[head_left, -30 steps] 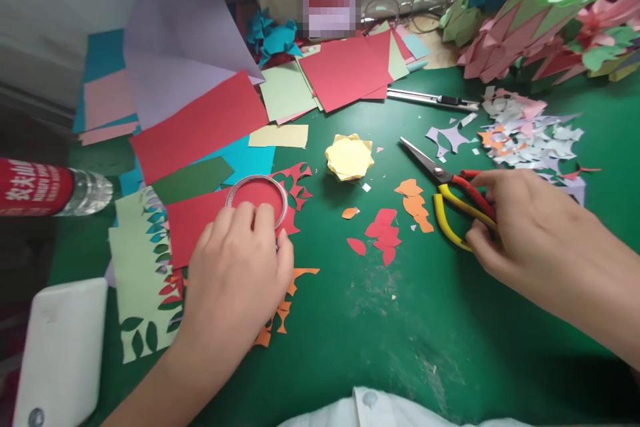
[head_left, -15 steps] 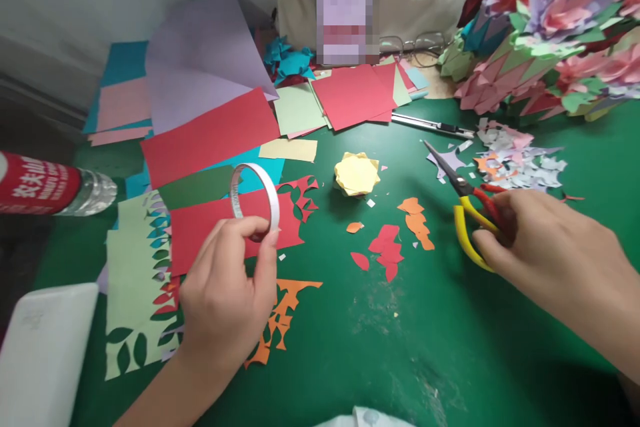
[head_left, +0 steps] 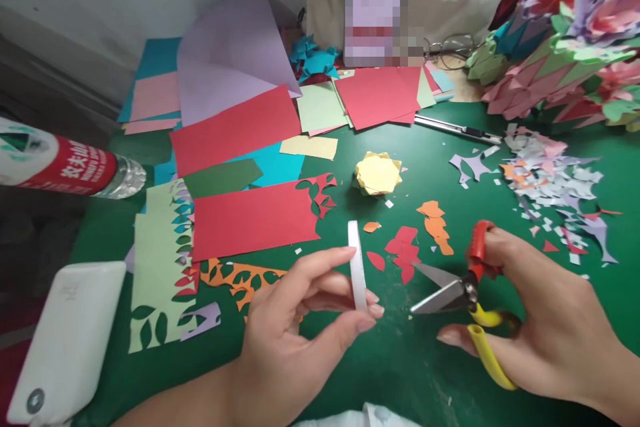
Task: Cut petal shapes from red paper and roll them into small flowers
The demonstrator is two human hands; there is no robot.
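My left hand (head_left: 295, 330) pinches a thin white roll of tape (head_left: 355, 267) between fingers and thumb, seen nearly edge-on above the table. In my right hand (head_left: 555, 327) are scissors (head_left: 443, 297) with red and yellow handles. Their blades are spread and point left toward the tape, apart from it. Beyond the hands sits a folded yellow paper piece (head_left: 379, 175) with layered points. Red paper petals (head_left: 403, 245) and orange paper petals (head_left: 434, 223) lie between it and the scissors.
Cut-out coloured sheets (head_left: 255, 220) cover the table's left side, near a white power bank (head_left: 70, 340) and a lying bottle (head_left: 95, 167). A utility knife (head_left: 457, 128), paper scraps (head_left: 555, 167) and paper flowers (head_left: 565, 47) lie at right. Glasses (head_left: 453, 50) rest at the back.
My left hand has moved right with the tape, which has turned edge-on. The scissors have come down and left, turned toward the tape, and their blades have opened. The view has shifted left.
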